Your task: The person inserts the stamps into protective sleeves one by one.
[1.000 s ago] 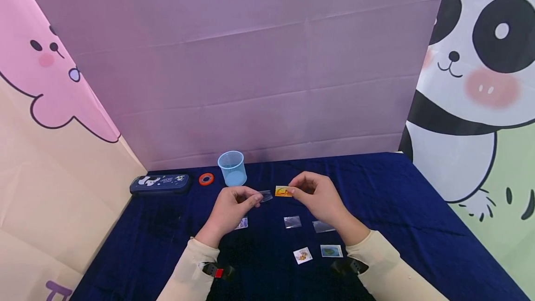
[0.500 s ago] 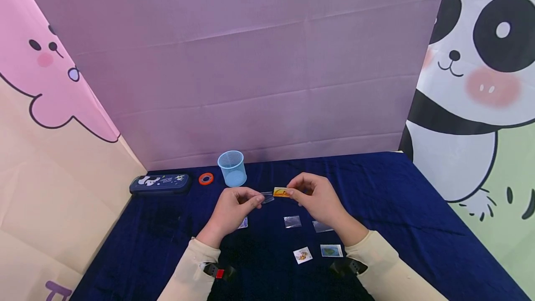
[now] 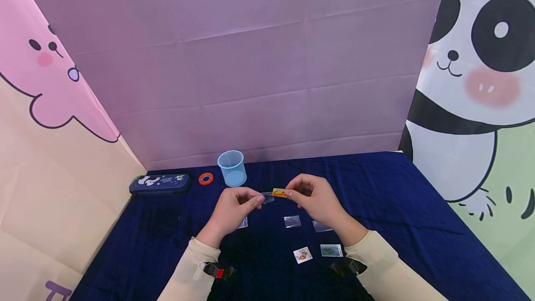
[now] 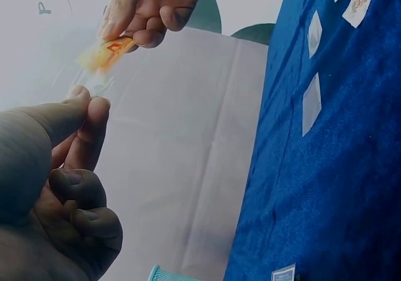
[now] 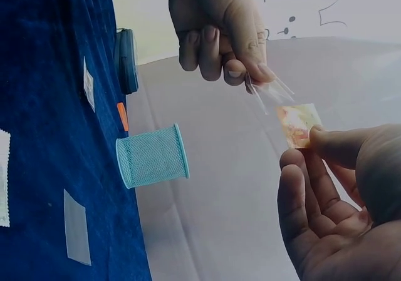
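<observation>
My left hand (image 3: 235, 205) pinches a small clear plastic sleeve (image 3: 268, 199) between thumb and index finger. Its mouth faces the right, toward a yellow-orange postage stamp (image 3: 279, 193) pinched by my right hand (image 3: 314, 197). In the right wrist view the stamp (image 5: 297, 121) is right at the sleeve's (image 5: 266, 95) open end. Both are held up above the tablecloth. Beneath the hands lie two more clear sleeves (image 3: 292, 221), one partly covered by my right hand. A stamp with a brown picture (image 3: 303, 255) and a blue-green stamp (image 3: 331, 251) lie nearer me.
Another stamp (image 3: 244, 223) lies partly behind my left hand. At the back stand a light blue mesh cup (image 3: 232, 171), an orange tape roll (image 3: 205, 179) and a dark blue pencil case (image 3: 160, 184). Dark blue cloth (image 3: 401, 199) covers the table.
My right hand has moved slightly left, bringing the stamp from a small gap away up to the mouth of the sleeve. My left hand has stayed almost still.
</observation>
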A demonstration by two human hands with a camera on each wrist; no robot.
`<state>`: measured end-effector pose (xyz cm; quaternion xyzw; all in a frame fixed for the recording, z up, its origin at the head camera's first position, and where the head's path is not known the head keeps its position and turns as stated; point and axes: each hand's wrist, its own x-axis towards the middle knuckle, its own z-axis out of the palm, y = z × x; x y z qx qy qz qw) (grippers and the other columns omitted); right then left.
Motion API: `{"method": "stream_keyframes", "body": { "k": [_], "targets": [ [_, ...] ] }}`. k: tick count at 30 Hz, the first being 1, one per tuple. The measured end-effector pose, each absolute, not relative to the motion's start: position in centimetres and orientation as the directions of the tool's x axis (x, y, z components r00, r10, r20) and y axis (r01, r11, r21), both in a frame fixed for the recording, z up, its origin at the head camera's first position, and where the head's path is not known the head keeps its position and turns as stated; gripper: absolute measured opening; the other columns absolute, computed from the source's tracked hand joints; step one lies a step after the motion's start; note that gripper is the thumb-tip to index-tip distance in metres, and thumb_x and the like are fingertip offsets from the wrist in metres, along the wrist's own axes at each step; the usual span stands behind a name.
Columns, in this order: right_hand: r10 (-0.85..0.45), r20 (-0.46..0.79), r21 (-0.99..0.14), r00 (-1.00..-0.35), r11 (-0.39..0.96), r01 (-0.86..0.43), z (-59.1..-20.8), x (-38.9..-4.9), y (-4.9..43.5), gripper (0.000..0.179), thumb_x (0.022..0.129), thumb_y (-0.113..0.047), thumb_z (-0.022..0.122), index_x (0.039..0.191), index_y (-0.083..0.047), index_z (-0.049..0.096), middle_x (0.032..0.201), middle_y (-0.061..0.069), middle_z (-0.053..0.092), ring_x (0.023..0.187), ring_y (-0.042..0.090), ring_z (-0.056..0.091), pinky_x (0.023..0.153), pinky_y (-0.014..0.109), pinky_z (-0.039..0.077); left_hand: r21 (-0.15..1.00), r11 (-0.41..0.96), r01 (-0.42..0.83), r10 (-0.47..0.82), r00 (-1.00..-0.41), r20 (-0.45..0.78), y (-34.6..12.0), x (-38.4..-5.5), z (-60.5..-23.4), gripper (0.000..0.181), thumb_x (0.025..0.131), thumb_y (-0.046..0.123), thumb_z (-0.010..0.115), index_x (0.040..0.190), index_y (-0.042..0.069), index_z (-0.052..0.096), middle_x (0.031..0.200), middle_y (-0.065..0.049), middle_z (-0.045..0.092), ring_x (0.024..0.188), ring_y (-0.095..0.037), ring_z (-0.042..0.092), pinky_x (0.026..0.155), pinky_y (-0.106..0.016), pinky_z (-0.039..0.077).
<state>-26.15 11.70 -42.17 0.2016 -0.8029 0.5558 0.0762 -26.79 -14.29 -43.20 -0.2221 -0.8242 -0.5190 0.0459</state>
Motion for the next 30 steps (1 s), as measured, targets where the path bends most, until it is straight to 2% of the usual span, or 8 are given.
{"method": "stream_keyframes", "body": {
  "k": [7, 12, 16, 19, 24, 30],
  "targets": [
    [-0.229, 0.351, -0.867, -0.908, 0.287, -0.408, -41.96, -26.14, 11.89, 0.004, 0.098, -0.014, 0.075, 0.101, -0.012, 0.074, 0.097, 0.005, 0.075, 0.075, 0.024, 0.066, 0.067, 0.038, 0.060, 0.824, 0.355, 0.441, 0.336, -0.883, 0.328, -14.66, -27.05, -43.45, 0.013, 0.100, 0.029, 0.074, 0.098, 0.019, 0.082, 0.084, 0.005, 0.074, 0.077, -0.023, 0.067, 0.068, -0.030, 0.052],
    [-0.238, 0.354, -0.865, -0.905, 0.284, -0.413, -42.08, -26.18, 11.90, 0.005, 0.098, -0.015, 0.075, 0.101, -0.012, 0.073, 0.098, 0.005, 0.076, 0.074, 0.025, 0.066, 0.067, 0.035, 0.060, 0.825, 0.363, 0.434, 0.338, -0.886, 0.317, -14.73, -27.10, -43.55, 0.011, 0.100, 0.030, 0.073, 0.098, 0.023, 0.082, 0.084, 0.008, 0.074, 0.076, -0.019, 0.066, 0.068, -0.031, 0.053],
    [-0.250, 0.355, -0.863, -0.901, 0.282, -0.418, -42.23, -26.16, 11.83, 0.004, 0.099, -0.015, 0.075, 0.101, -0.012, 0.073, 0.097, 0.005, 0.074, 0.076, 0.034, 0.067, 0.067, 0.038, 0.060, 0.828, 0.362, 0.429, 0.341, -0.887, 0.311, -14.74, -27.08, -43.53, 0.010, 0.100, 0.030, 0.073, 0.098, 0.024, 0.082, 0.084, 0.009, 0.074, 0.076, -0.017, 0.065, 0.068, -0.031, 0.052],
    [-0.260, 0.350, -0.862, -0.900, 0.286, -0.418, -42.32, -26.22, 11.77, 0.005, 0.099, -0.016, 0.075, 0.101, -0.011, 0.073, 0.096, 0.005, 0.073, 0.077, 0.038, 0.067, 0.068, 0.040, 0.060, 0.831, 0.356, 0.428, 0.343, -0.887, 0.310, -14.74, -27.08, -43.51, 0.010, 0.100, 0.029, 0.074, 0.098, 0.024, 0.082, 0.084, 0.008, 0.075, 0.078, -0.022, 0.067, 0.069, -0.031, 0.053],
    [-0.274, 0.331, -0.864, -0.903, 0.297, -0.407, -42.43, -26.25, 11.70, 0.005, 0.099, -0.014, 0.075, 0.102, -0.011, 0.073, 0.096, 0.005, 0.071, 0.074, 0.030, 0.066, 0.068, 0.039, 0.060, 0.839, 0.344, 0.422, 0.343, -0.888, 0.306, -14.71, -27.08, -43.44, 0.012, 0.101, 0.030, 0.073, 0.098, 0.022, 0.082, 0.084, 0.007, 0.075, 0.083, -0.033, 0.069, 0.071, -0.031, 0.054],
    [-0.286, 0.331, -0.855, -0.899, 0.311, -0.414, -42.59, -26.25, 11.70, 0.004, 0.099, -0.014, 0.075, 0.102, -0.012, 0.074, 0.094, 0.004, 0.070, 0.078, 0.029, 0.067, 0.068, 0.032, 0.059, 0.835, 0.362, 0.415, 0.336, -0.893, 0.298, -14.68, -26.98, -43.35, 0.013, 0.101, 0.030, 0.073, 0.099, 0.021, 0.082, 0.084, 0.008, 0.075, 0.078, -0.020, 0.066, 0.070, -0.031, 0.053]
  ]
}}
